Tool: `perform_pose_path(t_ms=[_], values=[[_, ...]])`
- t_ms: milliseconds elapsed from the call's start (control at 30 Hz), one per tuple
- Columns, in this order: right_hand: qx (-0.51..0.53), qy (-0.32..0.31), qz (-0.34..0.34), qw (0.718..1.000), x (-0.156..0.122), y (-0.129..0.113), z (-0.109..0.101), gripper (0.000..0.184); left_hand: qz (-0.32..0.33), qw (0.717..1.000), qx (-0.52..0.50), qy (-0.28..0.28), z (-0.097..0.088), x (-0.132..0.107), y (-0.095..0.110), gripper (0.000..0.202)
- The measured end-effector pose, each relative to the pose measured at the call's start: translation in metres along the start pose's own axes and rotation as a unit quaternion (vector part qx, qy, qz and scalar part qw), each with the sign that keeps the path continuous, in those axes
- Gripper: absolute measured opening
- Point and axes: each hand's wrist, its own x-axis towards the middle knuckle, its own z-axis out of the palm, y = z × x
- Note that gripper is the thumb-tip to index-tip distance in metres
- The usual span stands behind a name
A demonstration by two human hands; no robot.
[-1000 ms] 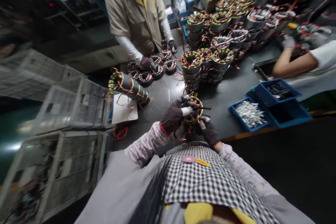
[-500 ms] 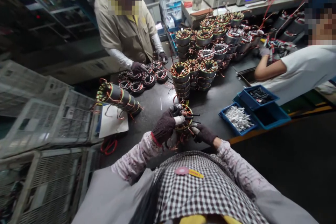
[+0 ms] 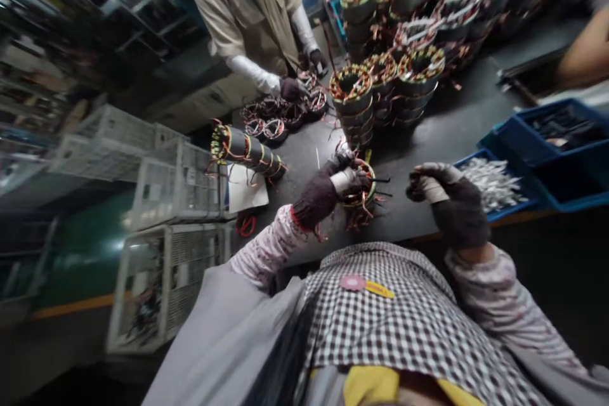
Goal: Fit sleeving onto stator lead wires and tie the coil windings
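A motor stator (image 3: 362,200) with copper windings and loose wire ends stands upright at the table's front edge. Two thin black sleeves (image 3: 382,180) stick out from it to the right. My left hand (image 3: 323,193), in a dark glove with taped fingertips, is closed at the stator's left rim, gripping it or its wires. My right hand (image 3: 450,203), gloved alike, is raised right of the stator and apart from it. Its fingers are curled together; whatever is in them is too small to tell. Small white sleeves (image 3: 492,181) lie just beyond it in a blue bin.
Stacked stators (image 3: 352,98) stand behind mine, and a tilted stack (image 3: 247,151) leans at left over white paper (image 3: 245,193). A co-worker (image 3: 257,32) handles wire-wound rings (image 3: 273,130) across the table. Blue bins (image 3: 559,171) sit at right, white crates (image 3: 190,273) at left.
My right hand has left the stator and moved right, toward the bin of white sleeves. My left hand has stayed on the stator. The view has tilted down and shifted.
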Motion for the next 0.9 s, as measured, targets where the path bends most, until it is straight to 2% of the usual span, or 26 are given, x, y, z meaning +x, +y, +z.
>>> perform_pose_path(t_ms=[67,133,200,267,467,600,700,767,833,900], values=[[-0.025,-0.014,0.059,0.998,-0.002,0.05,-0.002,0.038,0.0,0.999,-0.001,0.032,-0.008,-0.004,-0.003,0.053],[-0.073,-0.051,0.087,0.992,-0.006,0.095,0.002,0.035,-0.01,0.998,0.014,0.055,-0.011,-0.005,-0.006,0.052],[-0.106,-0.071,0.101,0.987,-0.007,0.127,0.011,0.034,-0.019,0.997,0.037,0.07,-0.01,-0.004,-0.009,0.052],[-0.119,-0.079,0.105,0.984,-0.005,0.146,0.02,0.035,-0.012,0.995,0.048,0.083,-0.008,-0.002,-0.01,0.053],[-0.067,-0.1,0.092,0.989,0.0,0.16,0.04,0.037,0.026,0.993,0.055,0.103,-0.007,-0.002,-0.013,0.05],[-0.003,-0.078,0.154,0.985,-0.005,0.163,0.039,0.049,0.029,0.993,0.06,0.1,-0.007,-0.002,-0.014,0.05],[-0.019,-0.069,0.131,0.989,-0.005,0.165,0.034,0.05,0.039,0.992,0.06,0.105,-0.007,-0.002,-0.014,0.051],[-0.045,-0.11,0.105,0.987,-0.001,0.165,0.037,0.044,0.048,0.991,0.061,0.108,-0.006,-0.001,-0.016,0.05],[-0.06,-0.17,0.098,0.979,0.006,0.163,0.046,0.039,0.059,0.99,0.062,0.109,-0.006,0.0,-0.019,0.049],[-0.093,-0.202,0.089,0.971,0.014,0.159,0.056,0.034,0.064,0.991,0.06,0.1,-0.006,0.001,-0.021,0.049]])
